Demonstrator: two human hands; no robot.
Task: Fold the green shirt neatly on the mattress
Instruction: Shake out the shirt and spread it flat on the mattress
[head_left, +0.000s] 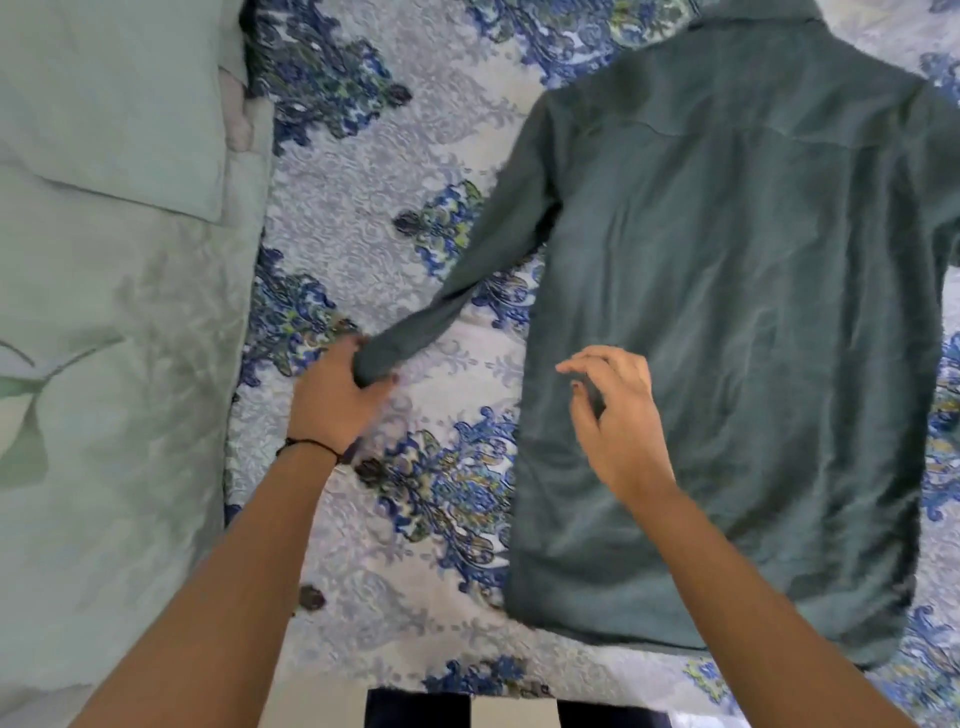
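A pale green quilt (104, 364) borders the patterned mattress (363, 156) at left, bare bedding lies around the left hand (337, 395) gripping a sleeve cuff, and the right hand (618, 415) hovers spread above the green shirt (727, 338) lying flat rightward.

Shirt (727, 312) collar, right sleeve cropped

Honestly can't read a single word anywhere from here. No labels, brands or numbers show on any of it.
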